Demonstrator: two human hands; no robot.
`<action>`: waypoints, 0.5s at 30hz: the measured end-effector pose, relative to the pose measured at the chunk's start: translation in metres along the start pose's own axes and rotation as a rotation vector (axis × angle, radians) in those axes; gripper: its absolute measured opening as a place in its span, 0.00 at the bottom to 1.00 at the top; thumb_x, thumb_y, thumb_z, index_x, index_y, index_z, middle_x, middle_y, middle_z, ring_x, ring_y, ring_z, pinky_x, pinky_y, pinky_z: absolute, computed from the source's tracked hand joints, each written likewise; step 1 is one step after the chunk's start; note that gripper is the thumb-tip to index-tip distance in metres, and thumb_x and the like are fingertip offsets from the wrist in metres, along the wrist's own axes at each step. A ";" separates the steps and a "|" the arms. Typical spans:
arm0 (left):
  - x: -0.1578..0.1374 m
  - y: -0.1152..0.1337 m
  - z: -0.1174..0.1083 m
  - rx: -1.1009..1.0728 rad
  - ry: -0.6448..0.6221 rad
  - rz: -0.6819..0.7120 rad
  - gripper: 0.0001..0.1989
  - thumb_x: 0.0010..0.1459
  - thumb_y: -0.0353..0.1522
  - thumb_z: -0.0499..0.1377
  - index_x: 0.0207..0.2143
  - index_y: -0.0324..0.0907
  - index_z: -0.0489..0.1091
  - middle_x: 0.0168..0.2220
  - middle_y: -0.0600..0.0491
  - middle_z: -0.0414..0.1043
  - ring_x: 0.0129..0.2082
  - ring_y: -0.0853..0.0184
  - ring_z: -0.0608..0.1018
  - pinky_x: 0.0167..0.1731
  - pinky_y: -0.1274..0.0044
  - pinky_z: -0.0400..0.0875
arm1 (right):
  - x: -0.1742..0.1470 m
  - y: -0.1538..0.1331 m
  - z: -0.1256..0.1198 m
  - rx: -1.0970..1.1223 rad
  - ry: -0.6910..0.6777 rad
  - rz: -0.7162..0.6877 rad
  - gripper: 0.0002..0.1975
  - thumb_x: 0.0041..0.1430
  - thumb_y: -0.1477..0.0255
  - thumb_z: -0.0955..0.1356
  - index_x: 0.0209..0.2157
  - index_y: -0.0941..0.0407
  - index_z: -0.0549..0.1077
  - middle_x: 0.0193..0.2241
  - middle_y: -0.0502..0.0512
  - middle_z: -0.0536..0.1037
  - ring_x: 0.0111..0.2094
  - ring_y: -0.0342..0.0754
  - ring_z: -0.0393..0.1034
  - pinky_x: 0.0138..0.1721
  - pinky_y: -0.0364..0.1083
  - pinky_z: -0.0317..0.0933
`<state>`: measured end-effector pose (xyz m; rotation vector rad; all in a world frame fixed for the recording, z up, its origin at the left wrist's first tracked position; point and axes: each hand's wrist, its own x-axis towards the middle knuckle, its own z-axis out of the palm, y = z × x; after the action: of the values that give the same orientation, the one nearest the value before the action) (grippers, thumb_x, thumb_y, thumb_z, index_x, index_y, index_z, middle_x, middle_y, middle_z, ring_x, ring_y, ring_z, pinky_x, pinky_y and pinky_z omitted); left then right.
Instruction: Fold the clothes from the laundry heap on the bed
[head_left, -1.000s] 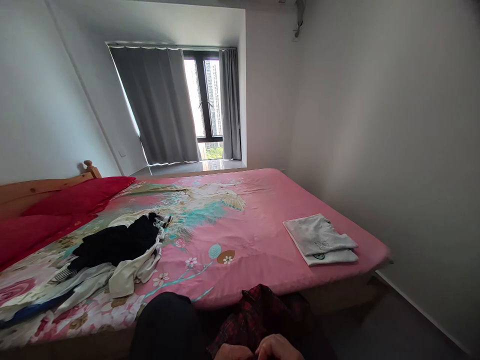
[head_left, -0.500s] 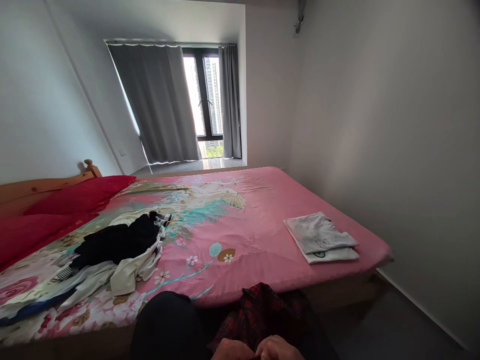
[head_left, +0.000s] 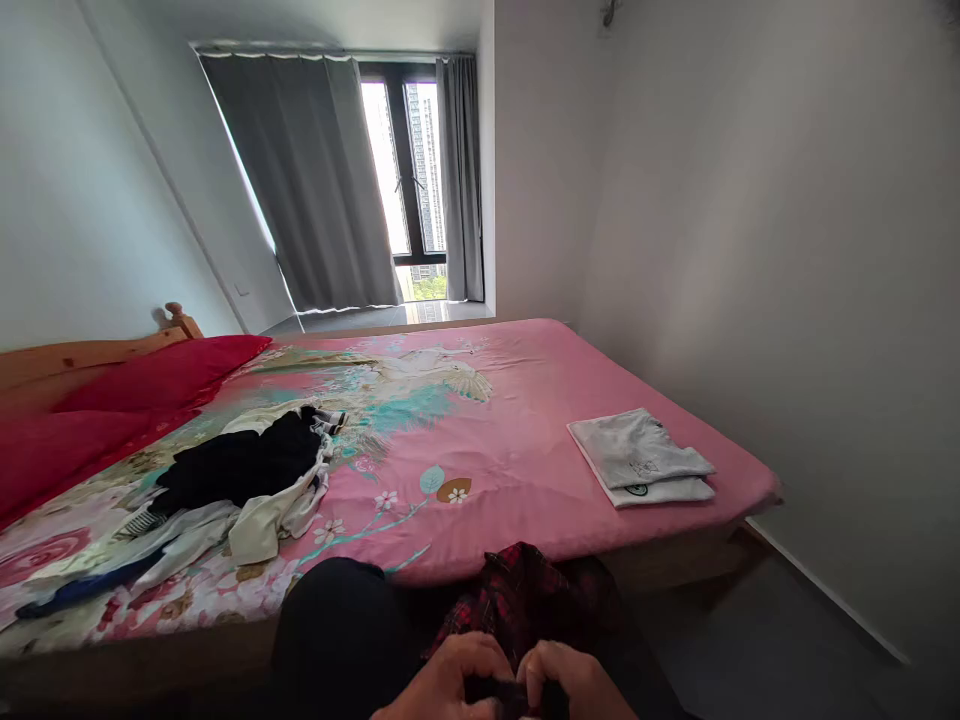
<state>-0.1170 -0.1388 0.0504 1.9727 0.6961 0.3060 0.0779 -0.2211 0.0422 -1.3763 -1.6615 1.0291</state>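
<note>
At the bottom middle, my left hand [head_left: 459, 678] and my right hand [head_left: 568, 680] are close together with fingers curled on a dark red plaid garment [head_left: 517, 592]. The garment hangs over my lap and reaches the bed's near edge. Its lower part near my fingers is dark and partly cut off by the frame. Beside it on the left is my dark-clothed knee [head_left: 341, 625]. What kind of garment it is cannot be made out fully; it looks like a plaid shirt.
A pink floral bed [head_left: 517, 440] spreads ahead. A loose heap of black and white clothes [head_left: 240, 465] lies on its left, two folded light shirts [head_left: 637, 460] on its right. Red pillows [head_left: 172, 375] rest by the wooden headboard [head_left: 90, 350]. A wall [head_left: 787, 300] stands on the right.
My hands show higher in the view, with more of the fingers visible, still on the plaid garment. The view has tipped slightly downward. The clothes on the bed stay put.
</note>
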 end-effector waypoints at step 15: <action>0.039 -0.025 -0.023 -0.521 0.348 -0.207 0.15 0.46 0.30 0.60 0.40 0.40 0.72 0.38 0.51 0.77 0.37 0.63 0.77 0.41 0.73 0.70 | -0.037 -0.001 -0.025 0.092 0.129 0.097 0.24 0.49 0.76 0.68 0.49 0.52 0.62 0.47 0.51 0.68 0.48 0.47 0.62 0.52 0.46 0.55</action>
<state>-0.1054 -0.0903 0.0366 1.3535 0.9260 0.6427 0.1058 -0.2547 0.0519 -1.4422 -1.4485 1.0358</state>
